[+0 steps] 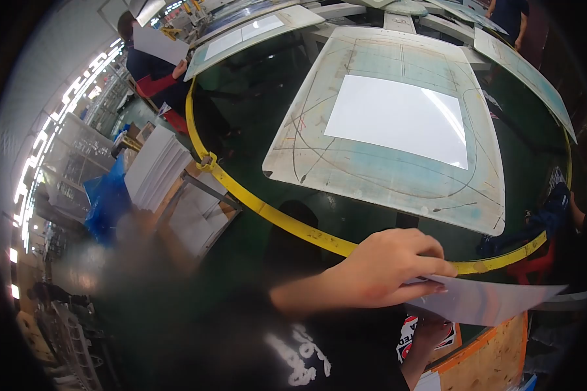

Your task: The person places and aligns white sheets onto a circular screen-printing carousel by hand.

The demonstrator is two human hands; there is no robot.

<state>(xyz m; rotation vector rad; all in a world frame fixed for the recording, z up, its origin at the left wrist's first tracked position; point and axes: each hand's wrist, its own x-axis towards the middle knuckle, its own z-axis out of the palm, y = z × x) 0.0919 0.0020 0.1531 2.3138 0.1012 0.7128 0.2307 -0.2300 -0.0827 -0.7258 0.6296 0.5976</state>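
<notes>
My left hand [381, 268] reaches across to the right and pinches a loose white sheet [489, 300] by its near edge, fingers on top. My right forearm [422, 348] rises under that sheet; the hand itself is hidden by the paper. Beyond the hands a worn, pale board [378, 179] stands over a dark green floor, with another white sheet [398, 117] lying flat on it. A yellow ring rail [274, 218] curves between me and the board.
A stack of white sheets [153, 166] sits on a stand at the left beside a blue bag [107, 199]. More boards [254, 32] ring the machine. A person [151, 68] at top left holds a sheet; other people stand at top right [509, 16] and far right [559, 208]. A wooden surface [496, 352] lies at bottom right.
</notes>
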